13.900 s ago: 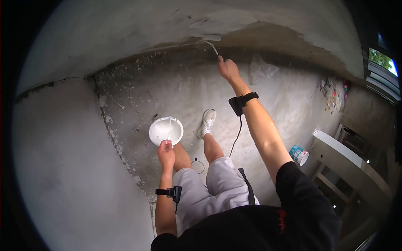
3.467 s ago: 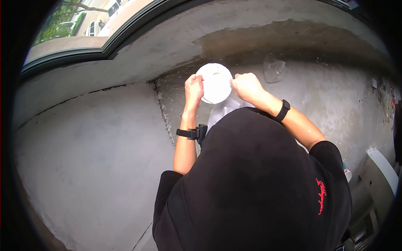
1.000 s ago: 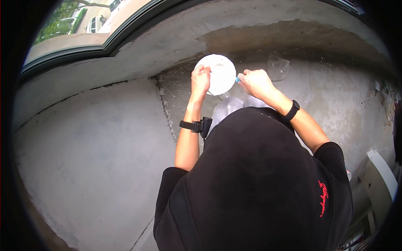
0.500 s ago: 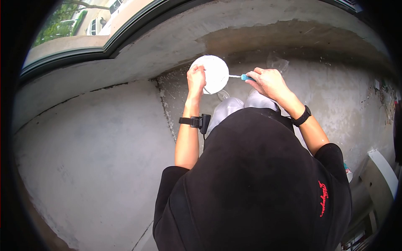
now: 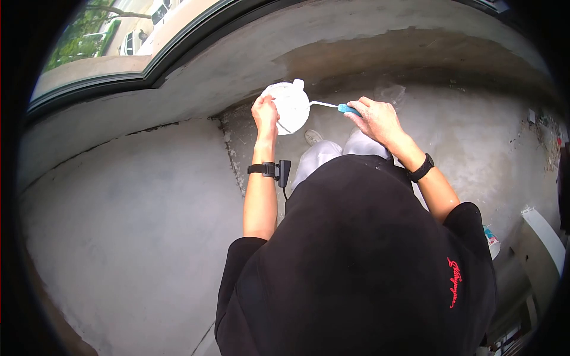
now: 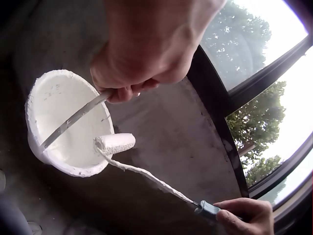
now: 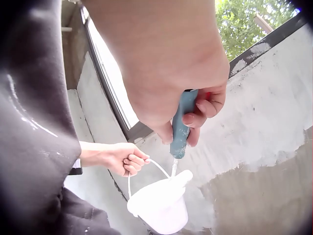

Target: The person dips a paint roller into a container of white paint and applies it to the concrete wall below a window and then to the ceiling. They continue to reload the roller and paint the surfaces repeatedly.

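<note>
My left hand (image 5: pixel 265 115) grips the thin handle (image 6: pixel 73 119) of a white bucket (image 5: pixel 289 118), which hangs below it. White paint coats the bucket's inside and rim in the left wrist view. My right hand (image 5: pixel 380 121) holds the blue grip (image 7: pixel 180 132) of a small paint roller, fingers curled round it. The roller's white sleeve (image 6: pixel 116 143) lies at the bucket's rim on the side nearer my right hand, its paint-covered rod (image 6: pixel 146 175) running to the grip.
A window frame (image 5: pixel 151 77) runs along the upper left. The wall (image 5: pixel 415 53) has a darker unpainted patch. A clear plastic bag (image 5: pixel 392 94) lies on the floor, a small tub (image 5: pixel 492 242) stands at the right, and a pale board (image 5: pixel 545 237) is beside it.
The roller has come up out of the bucket to its rim, showing its rod and sleeve. The bucket and my left hand have shifted left. Much earlier, the roller was against the wall.
</note>
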`<state>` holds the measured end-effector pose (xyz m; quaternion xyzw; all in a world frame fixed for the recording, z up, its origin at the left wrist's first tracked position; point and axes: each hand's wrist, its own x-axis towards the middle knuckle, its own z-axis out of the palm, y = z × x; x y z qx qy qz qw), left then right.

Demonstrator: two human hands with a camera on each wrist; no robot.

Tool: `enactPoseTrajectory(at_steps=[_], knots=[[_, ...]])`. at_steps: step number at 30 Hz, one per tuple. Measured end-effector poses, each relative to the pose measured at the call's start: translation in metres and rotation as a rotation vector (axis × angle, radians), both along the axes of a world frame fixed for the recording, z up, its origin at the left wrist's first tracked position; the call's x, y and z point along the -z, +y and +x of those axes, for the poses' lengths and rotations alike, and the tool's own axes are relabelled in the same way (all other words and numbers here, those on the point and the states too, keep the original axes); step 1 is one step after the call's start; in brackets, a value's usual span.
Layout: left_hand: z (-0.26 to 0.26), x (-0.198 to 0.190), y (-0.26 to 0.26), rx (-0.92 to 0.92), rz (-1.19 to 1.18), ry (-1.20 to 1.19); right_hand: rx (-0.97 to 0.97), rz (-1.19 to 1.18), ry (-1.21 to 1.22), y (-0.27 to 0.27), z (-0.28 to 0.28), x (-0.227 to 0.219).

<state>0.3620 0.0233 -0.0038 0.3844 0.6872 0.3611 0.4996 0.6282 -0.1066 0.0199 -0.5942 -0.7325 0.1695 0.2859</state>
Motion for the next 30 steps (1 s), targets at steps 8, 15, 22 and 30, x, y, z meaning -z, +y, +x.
enactPoseTrajectory(at_steps=[8, 15, 22, 30], knots=[[-0.015, 0.021, 0.004, -0.065, -0.018, -0.196, 0.263, -0.213, 0.243, -0.002, -0.006, 0.013], [-0.035, 0.034, -0.002, -0.183, -0.082, -0.478, 0.441, -0.323, 0.459, 0.013, -0.011, 0.042], [-0.066, 0.049, -0.016, -0.201, -0.120, -0.483, 0.590, -0.376, 0.403, 0.052, -0.019, 0.086], [-0.090, 0.066, -0.035, -0.328, -0.128, -0.427, 0.661, -0.534, 0.495, 0.109, -0.022, 0.167]])
